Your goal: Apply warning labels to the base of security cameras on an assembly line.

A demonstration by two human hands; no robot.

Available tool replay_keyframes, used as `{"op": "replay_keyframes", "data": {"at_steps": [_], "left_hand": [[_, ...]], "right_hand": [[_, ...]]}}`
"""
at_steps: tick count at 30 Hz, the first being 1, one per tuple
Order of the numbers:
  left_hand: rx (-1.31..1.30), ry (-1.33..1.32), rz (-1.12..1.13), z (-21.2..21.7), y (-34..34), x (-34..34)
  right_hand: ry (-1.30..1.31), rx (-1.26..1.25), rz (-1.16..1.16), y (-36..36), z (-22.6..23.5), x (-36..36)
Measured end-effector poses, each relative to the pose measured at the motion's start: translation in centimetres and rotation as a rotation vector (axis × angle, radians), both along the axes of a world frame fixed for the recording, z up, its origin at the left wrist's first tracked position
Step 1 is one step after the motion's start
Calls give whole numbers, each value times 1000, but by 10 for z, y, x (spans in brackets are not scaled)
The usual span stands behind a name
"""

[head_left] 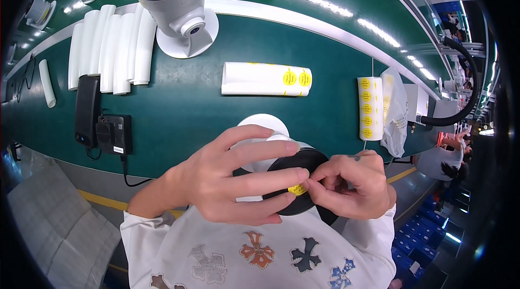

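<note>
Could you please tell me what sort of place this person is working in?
Probably a factory assembly line. A long green conveyor belt carries identical white cameras, and rolls of yellow stickers lie ready. The left hand holds a camera while the right hand presses a sticker on.

I see a green belt (184,105) with a white stripe (303,15) along it. On the belt lie a camera (176,10), a row of white sleeves (111,48), a sticker roll (265,79), a sticker strip (369,107), a bag (395,110), a black scanner (88,110) and an adapter (114,134).
</note>
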State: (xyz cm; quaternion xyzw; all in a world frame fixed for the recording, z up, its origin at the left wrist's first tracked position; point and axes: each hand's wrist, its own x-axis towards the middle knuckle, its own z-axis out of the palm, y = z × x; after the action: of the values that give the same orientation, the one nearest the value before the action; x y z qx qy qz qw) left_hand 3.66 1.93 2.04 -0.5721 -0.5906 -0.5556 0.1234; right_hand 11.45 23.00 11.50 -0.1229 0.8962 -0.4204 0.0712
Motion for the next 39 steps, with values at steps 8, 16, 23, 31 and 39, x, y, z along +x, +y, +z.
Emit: {"op": "replay_keyframes", "data": {"at_steps": [8,16,23,31,39], "left_hand": [[-55,47,17,-2,1,1],[-97,90,33,-2,-2,4],[-240,210,60,10,10,1],[-238,95,198,7,4,5],[-121,281,162,-3,4,14]], "right_hand": [[8,10,11,0,1,-3],[-21,-48,-135,9,-6,1],[-97,-329,-154,18,-38,0],[-61,-452,-112,17,-48,0],[-106,-554,-153,20,-57,3]]}}
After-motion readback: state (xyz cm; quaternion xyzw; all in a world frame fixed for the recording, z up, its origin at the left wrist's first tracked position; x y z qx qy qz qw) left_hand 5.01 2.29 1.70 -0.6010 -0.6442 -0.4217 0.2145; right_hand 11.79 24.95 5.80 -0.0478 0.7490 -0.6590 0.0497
